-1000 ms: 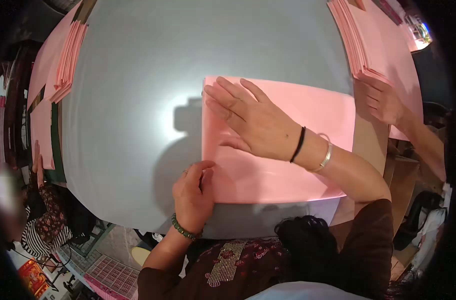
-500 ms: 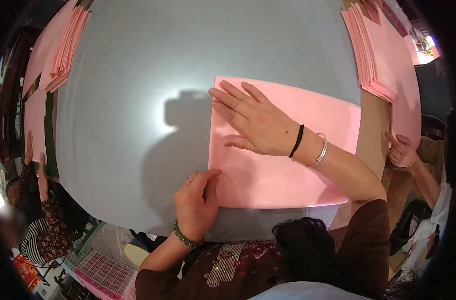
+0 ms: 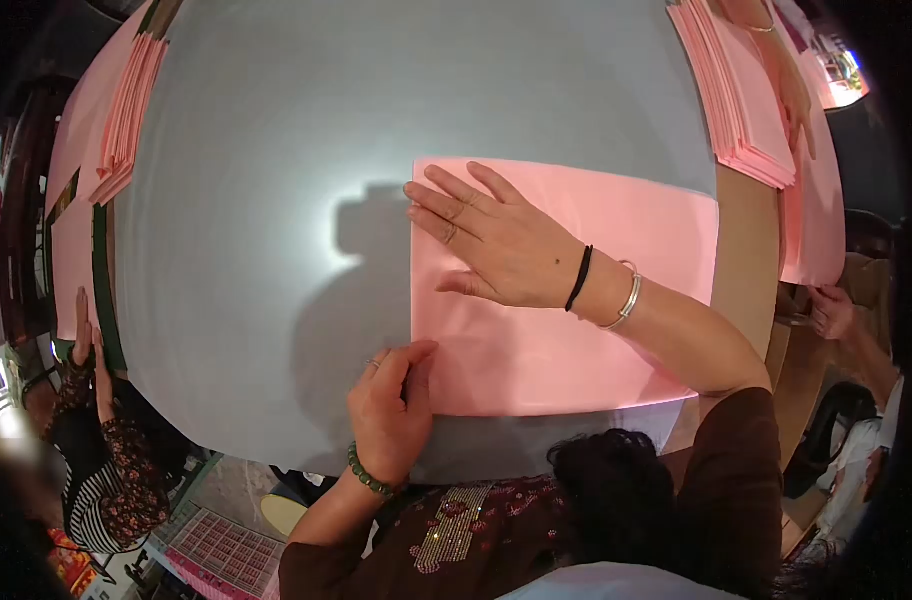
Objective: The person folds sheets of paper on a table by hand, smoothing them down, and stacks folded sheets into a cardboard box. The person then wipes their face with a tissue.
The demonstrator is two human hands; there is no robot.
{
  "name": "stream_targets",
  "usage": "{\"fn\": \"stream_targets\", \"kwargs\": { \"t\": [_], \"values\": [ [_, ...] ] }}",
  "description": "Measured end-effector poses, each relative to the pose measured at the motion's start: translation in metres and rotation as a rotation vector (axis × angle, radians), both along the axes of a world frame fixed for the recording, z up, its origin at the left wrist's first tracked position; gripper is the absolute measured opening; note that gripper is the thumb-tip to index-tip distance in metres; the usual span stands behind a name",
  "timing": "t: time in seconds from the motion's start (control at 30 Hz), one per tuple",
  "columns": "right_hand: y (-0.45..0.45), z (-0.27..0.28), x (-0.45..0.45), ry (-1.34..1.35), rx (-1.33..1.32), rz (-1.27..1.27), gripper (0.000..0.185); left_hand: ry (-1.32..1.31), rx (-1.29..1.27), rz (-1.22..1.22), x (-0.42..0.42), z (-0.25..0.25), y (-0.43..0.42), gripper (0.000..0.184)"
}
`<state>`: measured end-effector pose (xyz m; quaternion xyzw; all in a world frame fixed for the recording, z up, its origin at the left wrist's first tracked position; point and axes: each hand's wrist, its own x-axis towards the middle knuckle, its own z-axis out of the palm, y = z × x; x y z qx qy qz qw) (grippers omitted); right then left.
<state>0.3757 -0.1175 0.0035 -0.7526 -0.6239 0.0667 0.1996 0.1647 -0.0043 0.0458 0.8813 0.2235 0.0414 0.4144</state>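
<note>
The grey surface (image 3: 426, 90) spreads ahead of and to the left of both your grips. On it, the pink sheet (image 3: 576, 355) lies flat under your right grip (image 3: 511, 245); its long axis runs side to side, from your left grip (image 3: 388, 400) across beneath your right forearm (image 3: 691, 335), with its left edge facing the open surface. Well to the left of your left grip is the left pink stack (image 3: 133, 120); well right of and beyond your right grip is the right pink stack (image 3: 726, 95), past the brown panel (image 3: 748, 235). Another person's hand (image 3: 834, 312) is at the far right. Your forearm stands in the way, covering part of the sheet's right half.

Your right grip is spread flat, palm down, fingertips toward the left edge, grasping nothing. Your left grip is bent inward, fingers curled, tips at that edge nearer you; you cannot tell whether they pinch it. A black band (image 3: 581, 278) rings your right wrist, a bead bracelet (image 3: 366, 472) your left.
</note>
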Motion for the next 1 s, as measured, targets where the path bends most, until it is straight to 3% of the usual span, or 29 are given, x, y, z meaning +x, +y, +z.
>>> {"fn": "stream_targets", "kwargs": {
  "t": [0.7,1.0],
  "values": [
    [-0.005,-0.006,-0.003,-0.021,0.118,-0.089,0.071,0.020,0.016,0.019,-0.002,-0.001,0.000,0.016],
    [-0.013,-0.014,-0.002,-0.080,0.181,-0.095,0.067,0.019,-0.178,0.120,-0.030,-0.014,-0.002,0.027]
  ]
}}
